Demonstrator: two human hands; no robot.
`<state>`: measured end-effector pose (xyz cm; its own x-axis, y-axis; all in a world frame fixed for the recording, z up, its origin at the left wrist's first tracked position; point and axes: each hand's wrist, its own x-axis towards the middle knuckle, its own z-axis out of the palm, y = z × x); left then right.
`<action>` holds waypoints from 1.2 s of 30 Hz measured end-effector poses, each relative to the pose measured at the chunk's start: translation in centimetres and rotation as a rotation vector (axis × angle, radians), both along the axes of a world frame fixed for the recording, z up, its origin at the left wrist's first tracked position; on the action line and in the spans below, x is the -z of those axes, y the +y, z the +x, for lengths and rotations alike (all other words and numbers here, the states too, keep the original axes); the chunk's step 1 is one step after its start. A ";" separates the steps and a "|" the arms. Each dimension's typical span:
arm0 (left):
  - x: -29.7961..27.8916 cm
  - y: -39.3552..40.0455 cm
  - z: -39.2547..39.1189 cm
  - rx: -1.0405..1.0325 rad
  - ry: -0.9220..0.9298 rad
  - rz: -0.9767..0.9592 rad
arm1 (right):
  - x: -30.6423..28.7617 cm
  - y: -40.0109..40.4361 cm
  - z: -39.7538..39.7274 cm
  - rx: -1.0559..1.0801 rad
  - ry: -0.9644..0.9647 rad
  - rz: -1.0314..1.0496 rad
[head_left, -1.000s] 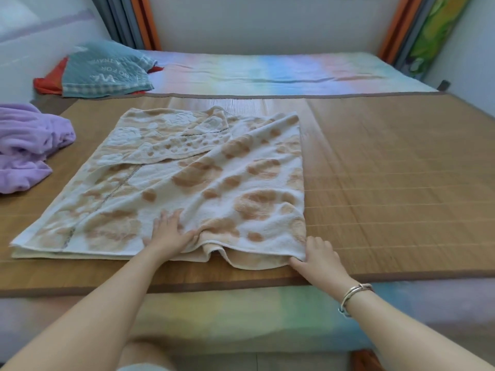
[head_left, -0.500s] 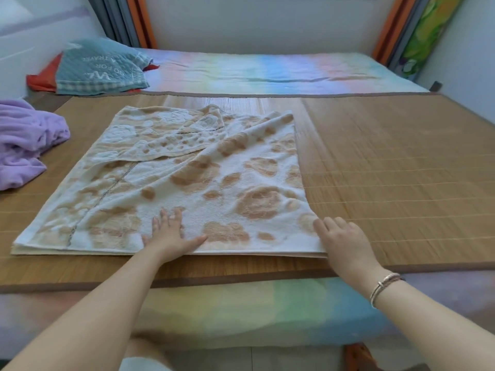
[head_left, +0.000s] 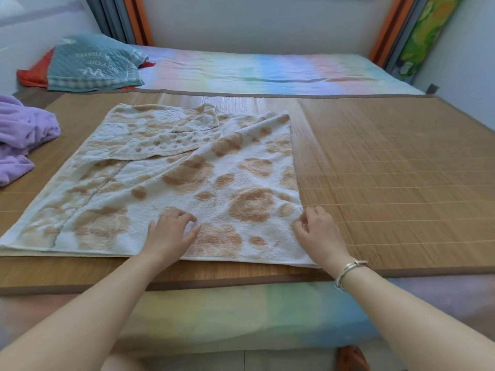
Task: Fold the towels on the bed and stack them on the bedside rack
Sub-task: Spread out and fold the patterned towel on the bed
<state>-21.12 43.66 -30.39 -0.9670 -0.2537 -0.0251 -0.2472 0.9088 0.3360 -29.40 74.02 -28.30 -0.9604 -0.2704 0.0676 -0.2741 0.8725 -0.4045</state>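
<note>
A cream towel with orange flower blotches (head_left: 187,178) lies folded over on the bamboo mat (head_left: 388,170) of the bed, its near edge along the mat's front border. My left hand (head_left: 171,234) rests on the towel's near middle, fingers bent, with a little fabric bunched between thumb and fingertips. At the towel's near right corner, my right hand (head_left: 318,231) curls its fingers over the right edge. A crumpled purple towel (head_left: 21,135) sits at the far left of the mat. The bedside rack is out of view.
A teal pillow (head_left: 93,65) on a red cloth lies at the back left. Beyond the mat stretches a rainbow-coloured sheet (head_left: 267,73). The mat's right half is bare bamboo. The bed's front edge is just below my wrists.
The towel's near edge, lifted and bulging a second ago, now lies flat. Both hands slid forward onto the towel, and their fingers went from flat to curled.
</note>
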 end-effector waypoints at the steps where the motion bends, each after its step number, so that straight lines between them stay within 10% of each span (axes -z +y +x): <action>1: -0.2 0.1 -0.7 -0.003 0.008 0.000 | -0.3 -0.4 -1.1 0.085 -0.067 -0.080; 8: -0.2 1.2 -6.9 0.011 -0.053 0.037 | 0.4 -1.4 -9.2 0.393 -0.542 -0.586; 16: 1.6 2.5 -11.6 0.026 -0.263 -0.033 | 1.0 -4.3 -13.7 0.243 -0.568 -0.589; 24: 0.8 7.0 -15.1 -0.021 -0.319 -0.036 | 1.8 0.1 -17.1 -0.071 -0.013 -0.102; 36: -0.3 31.6 -20.5 0.243 -0.393 0.046 | 0.0 23.2 -19.1 0.266 0.042 0.386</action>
<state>-41.65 75.25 -30.08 -0.9132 -0.0115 -0.4074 -0.1458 0.9426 0.3003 -48.46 97.23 -28.32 -0.9983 -0.0278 0.0509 -0.0293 0.9991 -0.0300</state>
